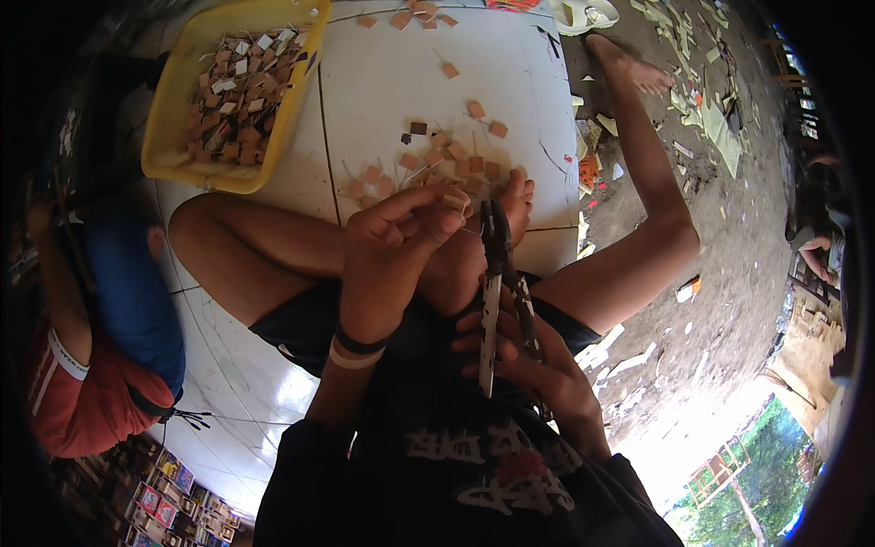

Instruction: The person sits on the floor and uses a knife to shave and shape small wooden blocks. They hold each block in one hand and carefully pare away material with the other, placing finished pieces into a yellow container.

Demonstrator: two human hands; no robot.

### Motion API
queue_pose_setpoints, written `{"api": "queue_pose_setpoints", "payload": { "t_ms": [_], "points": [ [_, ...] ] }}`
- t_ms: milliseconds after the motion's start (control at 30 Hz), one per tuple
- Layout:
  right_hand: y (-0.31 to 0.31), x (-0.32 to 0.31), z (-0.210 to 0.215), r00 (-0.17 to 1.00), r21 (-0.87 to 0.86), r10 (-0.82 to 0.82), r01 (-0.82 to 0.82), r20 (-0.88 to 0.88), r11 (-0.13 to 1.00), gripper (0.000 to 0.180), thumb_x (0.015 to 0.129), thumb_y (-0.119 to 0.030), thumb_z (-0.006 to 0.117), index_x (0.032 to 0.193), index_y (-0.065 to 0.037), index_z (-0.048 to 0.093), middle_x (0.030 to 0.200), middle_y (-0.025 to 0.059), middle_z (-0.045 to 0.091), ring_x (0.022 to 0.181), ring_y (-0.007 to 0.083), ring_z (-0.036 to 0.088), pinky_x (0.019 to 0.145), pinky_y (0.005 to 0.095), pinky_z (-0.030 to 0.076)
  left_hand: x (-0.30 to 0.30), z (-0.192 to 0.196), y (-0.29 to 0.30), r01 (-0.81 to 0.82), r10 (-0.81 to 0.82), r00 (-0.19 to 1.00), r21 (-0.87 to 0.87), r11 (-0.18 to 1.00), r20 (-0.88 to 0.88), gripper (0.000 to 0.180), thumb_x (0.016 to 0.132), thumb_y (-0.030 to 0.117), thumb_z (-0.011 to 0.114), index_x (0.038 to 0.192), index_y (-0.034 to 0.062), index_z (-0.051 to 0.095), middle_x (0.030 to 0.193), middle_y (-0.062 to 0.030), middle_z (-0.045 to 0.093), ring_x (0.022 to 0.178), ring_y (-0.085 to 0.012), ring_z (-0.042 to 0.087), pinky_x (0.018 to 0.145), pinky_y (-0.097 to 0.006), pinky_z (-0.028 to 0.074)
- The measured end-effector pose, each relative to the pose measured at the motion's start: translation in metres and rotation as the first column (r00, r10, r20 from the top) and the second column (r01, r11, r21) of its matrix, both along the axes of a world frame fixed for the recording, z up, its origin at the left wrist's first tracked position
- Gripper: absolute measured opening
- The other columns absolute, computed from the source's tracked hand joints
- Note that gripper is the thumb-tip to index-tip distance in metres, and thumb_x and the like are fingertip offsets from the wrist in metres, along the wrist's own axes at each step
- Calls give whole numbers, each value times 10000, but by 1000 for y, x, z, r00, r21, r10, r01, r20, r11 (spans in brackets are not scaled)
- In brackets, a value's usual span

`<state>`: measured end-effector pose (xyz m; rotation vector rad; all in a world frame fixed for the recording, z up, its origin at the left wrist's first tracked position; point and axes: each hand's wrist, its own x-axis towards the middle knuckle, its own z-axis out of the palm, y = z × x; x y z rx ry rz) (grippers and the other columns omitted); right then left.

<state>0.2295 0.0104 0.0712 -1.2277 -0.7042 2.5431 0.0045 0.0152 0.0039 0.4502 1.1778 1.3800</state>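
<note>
In front of my crossed legs, my left hand is raised and closed. Thumb and fingers pinch a small brown square piece, and a thin wire sticks out of it toward the right. My right hand is wrapped around the handles of worn metal pliers. The dark jaws point away from me, just right of the pinched piece; whether they touch the wire I cannot tell. Beyond my hands lies a loose pile of similar square pieces, several with thin wires.
A yellow plastic tub full of such pieces stands at the far left on the white tiled floor. More pieces lie at the far edge. Scraps litter the dirt ground at right. Another person sits close on my left.
</note>
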Motion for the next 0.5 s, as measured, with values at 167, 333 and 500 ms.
{"api": "queue_pose_setpoints", "payload": {
  "t_ms": [167,333,500],
  "points": [
    [2,-2,4,1000,11,16,-16,-19,1000,564,1085,-247,618,1540,6,400,1418,158,563,1302,258,605,1045,420,549,2,1,-2,34,-34,999,34,999,0,260,955,-30,739,1211,-73,729,1143,-134,770,1084,-172,735,999,-285,569],
    [0,-2,3,1000,18,27,-27,-1,999,545,1087,-225,611,1534,4,402,1399,151,566,1270,244,611,1036,412,553,4,-1,-3,10,-9,1000,65,998,-11,271,949,-60,729,1220,-77,725,1149,-143,770,1080,-173,737,1008,-290,576],
    [-1,-1,2,1000,20,21,-21,-1,1000,523,1086,-190,604,1531,2,408,1392,146,567,1259,236,612,1031,406,556,5,-2,-4,17,-11,998,100,995,-63,262,945,-72,729,1206,-71,729,1156,-154,768,1094,-188,739,1017,-304,583]
  ]
}}
